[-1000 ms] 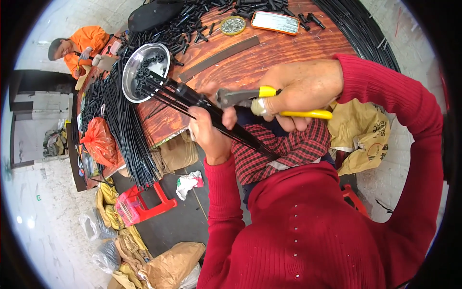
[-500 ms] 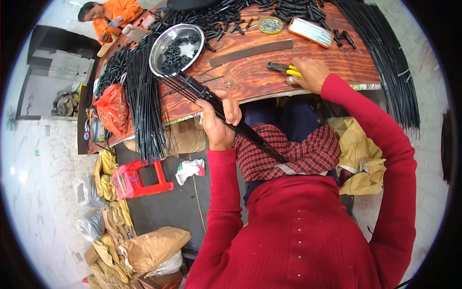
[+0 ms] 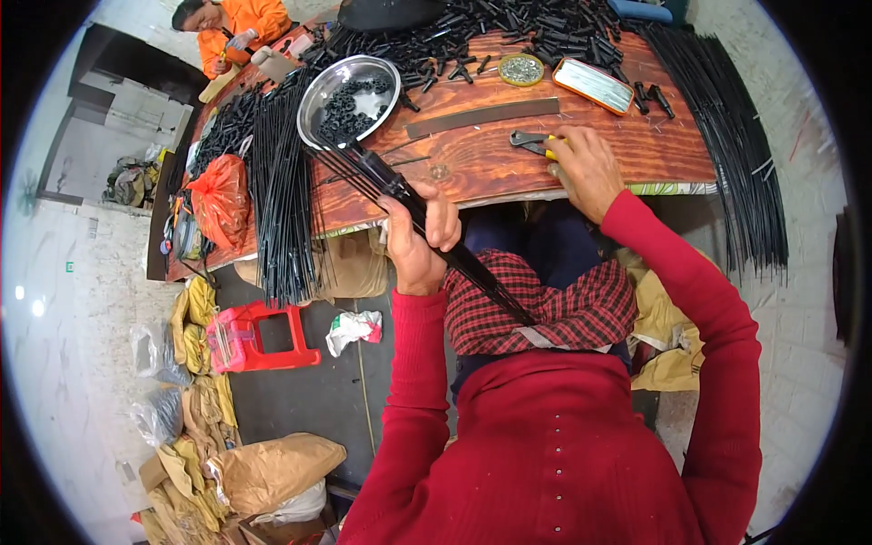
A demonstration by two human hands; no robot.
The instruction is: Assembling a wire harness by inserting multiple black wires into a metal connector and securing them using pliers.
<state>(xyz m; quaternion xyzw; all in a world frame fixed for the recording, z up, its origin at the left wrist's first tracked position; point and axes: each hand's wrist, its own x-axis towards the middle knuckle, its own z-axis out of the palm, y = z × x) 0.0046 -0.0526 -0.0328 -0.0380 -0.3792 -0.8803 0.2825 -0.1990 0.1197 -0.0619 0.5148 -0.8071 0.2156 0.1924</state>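
Note:
My left hand (image 3: pixel 420 238) is closed around a slim black umbrella frame (image 3: pixel 480 272), held at a slant over my lap. Its thin ribs run down to the checked cloth at my waist, while its upper end reaches the table edge by the steel bowl (image 3: pixel 394 116). My right hand (image 3: pixel 589 171) rests at the table's front edge, fingers curled over the yellow handles of a pair of end-cutting pliers (image 3: pixel 527 141). The pliers' grey jaws point left on the wood; my fingers hide most of the handles.
Black rings fill part of the bowl. Bundles of black rods (image 3: pixel 283 200) hang over the table (image 3: pixel 481 173) at left, more rods (image 3: pixel 736 145) at right. Behind lie black plastic parts (image 3: pixel 563 36), a tin of small metal pieces (image 3: pixel 520 69) and a tray of wires (image 3: pixel 595 86). A person in orange (image 3: pixel 250 27) works at far left.
My right hand has drawn slightly nearer to me and covers more of the yellow handles. The left hand keeps its hold on the umbrella frame. The whole view has shifted a little.

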